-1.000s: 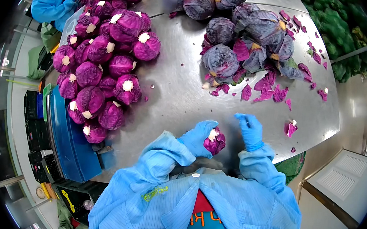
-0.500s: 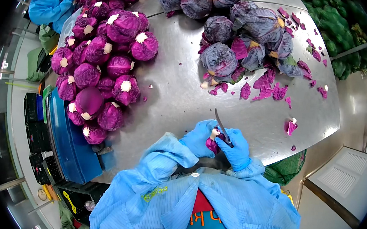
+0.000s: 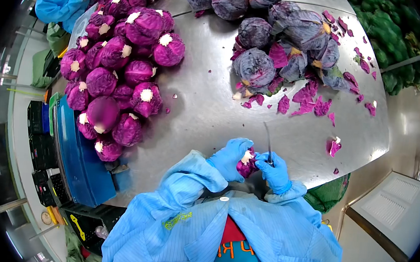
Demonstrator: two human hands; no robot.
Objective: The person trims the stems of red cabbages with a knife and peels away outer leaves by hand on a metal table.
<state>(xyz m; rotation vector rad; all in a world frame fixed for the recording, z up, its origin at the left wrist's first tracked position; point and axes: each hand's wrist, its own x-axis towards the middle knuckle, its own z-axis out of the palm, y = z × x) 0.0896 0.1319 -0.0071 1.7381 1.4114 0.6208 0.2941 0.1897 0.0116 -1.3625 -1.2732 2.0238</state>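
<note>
My left hand [image 3: 229,160], in a blue glove, is closed around a red cabbage [image 3: 247,168] close to my body, and the pale cut stem of the cabbage faces up. In my gloved right hand [image 3: 275,173] is a knife [image 3: 268,142], its thin blade pointing away from me. The right fingers are right beside the cabbage; whether they touch it I cannot tell. Beyond my hands, at the back right, lie several dusky unpeeled red cabbages [image 3: 254,67]. To the left is a heap of bright purple cabbages [image 3: 101,81] with white cut stems.
Everything lies on a steel table [image 3: 197,100]. Torn purple leaves [image 3: 322,107] are scattered at its right side. A blue bin [image 3: 80,162] stands at the left edge. Green net sacks [image 3: 393,37] are beyond the far right. A co-worker in blue [image 3: 59,0] is at the far left.
The knife has come off the cabbage's stem and swung to the right, now more upright. My right hand has shifted slightly right, and more of the cabbage shows.
</note>
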